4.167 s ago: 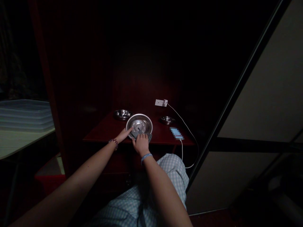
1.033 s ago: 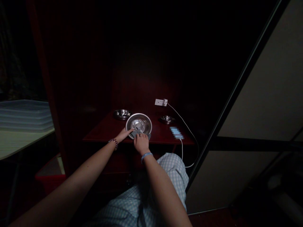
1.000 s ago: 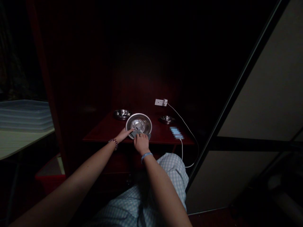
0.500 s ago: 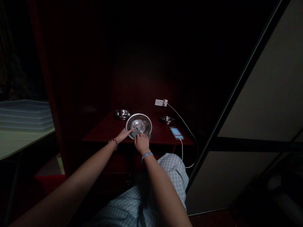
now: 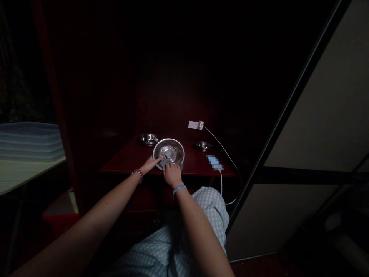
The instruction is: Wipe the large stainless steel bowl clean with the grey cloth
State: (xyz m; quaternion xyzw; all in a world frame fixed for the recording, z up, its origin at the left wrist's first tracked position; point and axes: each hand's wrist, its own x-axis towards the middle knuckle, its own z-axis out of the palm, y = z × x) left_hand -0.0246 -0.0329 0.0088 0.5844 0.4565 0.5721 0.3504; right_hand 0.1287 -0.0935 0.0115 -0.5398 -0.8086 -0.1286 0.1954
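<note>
A steel bowl (image 5: pixel 173 150) sits tilted toward me at the front of a dark red shelf (image 5: pixel 129 159). My left hand (image 5: pixel 150 164) rests against the bowl's left rim, its fingers stretched out along it. My right hand (image 5: pixel 172 174) is closed on a grey cloth (image 5: pixel 165 164) pressed on the bowl's near rim. A bead bracelet circles my left wrist, and a blue band is on the right one.
Two smaller steel bowls stand behind, one at the left (image 5: pixel 148 139) and one at the right (image 5: pixel 203 146). A phone (image 5: pixel 215 161) lies at the right with a white cable (image 5: pixel 227 157) running to a wall plug (image 5: pixel 196 124). Stacked clear trays (image 5: pixel 29 140) are at far left.
My right hand and the cloth have drawn back from inside the bowl to its near rim. The left hand stays on the rim.
</note>
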